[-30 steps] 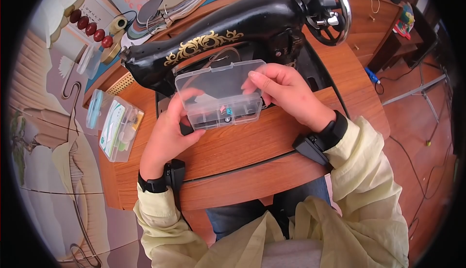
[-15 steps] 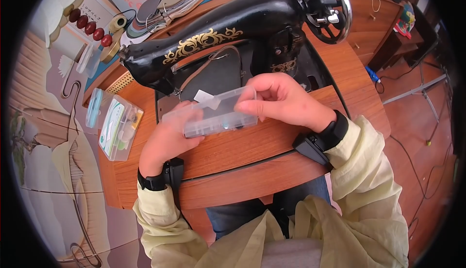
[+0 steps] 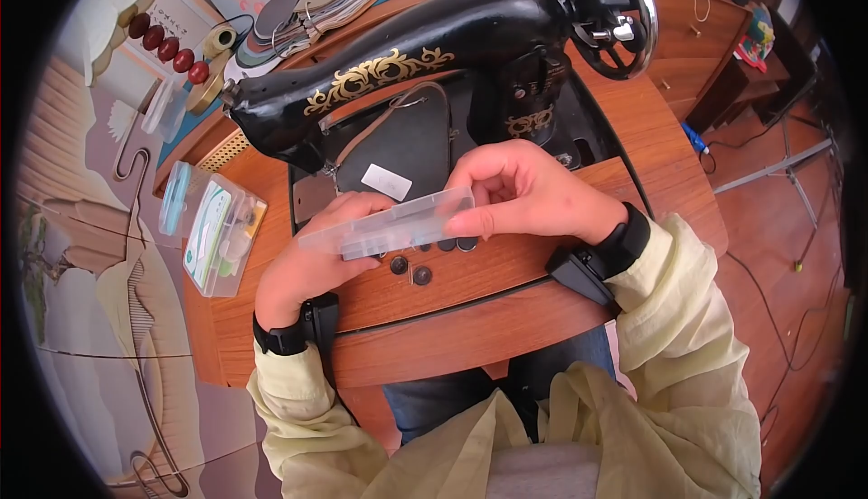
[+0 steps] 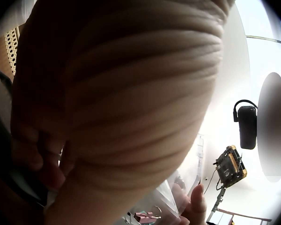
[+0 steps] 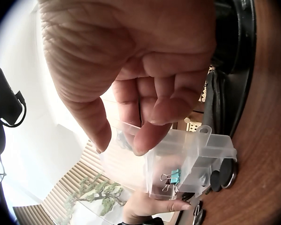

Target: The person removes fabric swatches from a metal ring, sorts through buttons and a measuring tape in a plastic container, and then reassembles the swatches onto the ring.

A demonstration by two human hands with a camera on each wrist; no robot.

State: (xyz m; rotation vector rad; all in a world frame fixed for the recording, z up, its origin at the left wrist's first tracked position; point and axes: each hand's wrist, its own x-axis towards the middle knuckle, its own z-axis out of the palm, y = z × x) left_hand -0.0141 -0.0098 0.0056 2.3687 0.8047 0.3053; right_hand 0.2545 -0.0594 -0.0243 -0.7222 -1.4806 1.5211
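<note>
My left hand (image 3: 312,250) grips the left end of a clear plastic compartment box (image 3: 407,224), which is tipped over above the wooden table. At the box's right side, my right hand (image 3: 533,193) pinches the raised lid between thumb and fingers. Dark round buttons (image 3: 422,275) lie on the wood below the box, and more dark buttons (image 5: 227,172) show beside it in the right wrist view. A teal binder clip (image 5: 175,176) is inside the box. In the left wrist view a pink binder clip (image 4: 144,217) shows through the plastic.
A black sewing machine (image 3: 389,74) with gold decoration stands behind the hands. Under its arm lies a dark flat piece (image 3: 411,133) with a white label (image 3: 386,182). Another clear box (image 3: 217,237) sits at the table's left. Fabric swatches (image 3: 334,2) lie at the back.
The box has tipped from showing its compartments to lying over on its side and has come down a little. Dark buttons now lie on the table. Both hands have kept hold.
</note>
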